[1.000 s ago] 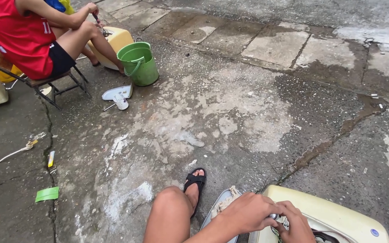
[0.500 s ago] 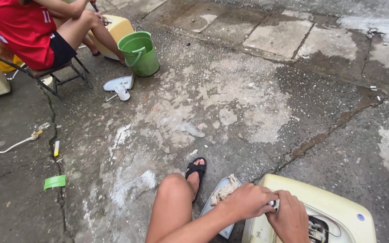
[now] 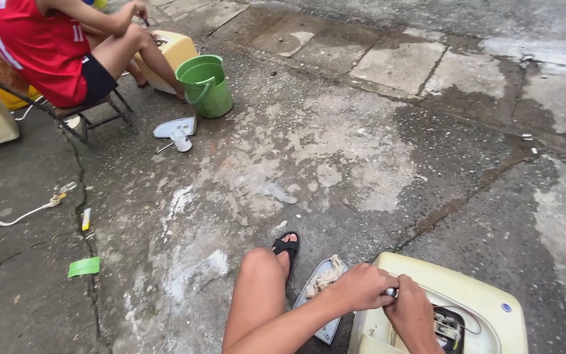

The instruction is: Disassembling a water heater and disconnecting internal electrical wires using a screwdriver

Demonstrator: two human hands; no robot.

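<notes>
A cream-yellow appliance housing (image 3: 486, 295) lies on the ground at the bottom right, with a dark opening and wires (image 3: 450, 328) showing inside. My left hand (image 3: 360, 288) and my right hand (image 3: 414, 316) meet over its near rim. Both are closed around a small grey part (image 3: 392, 292) held between them; what it is stays too small to tell. My bare knee (image 3: 257, 269) and my foot in a black sandal (image 3: 286, 246) are just left of the housing.
A grey panel (image 3: 319, 328) with a dirty rag (image 3: 325, 278) lies by my foot. Far left, a person in a red shirt (image 3: 34, 46) sits on a stool beside a green bucket (image 3: 206, 85), another cream housing (image 3: 175, 47) and a white part (image 3: 175, 130). A white cable (image 3: 14, 216) and a green scrap (image 3: 84, 267) lie on cracked wet concrete.
My view has tilted down and nearer, so the housing and my hands sit higher in the picture. Both hands stay joined at the housing's rim.
</notes>
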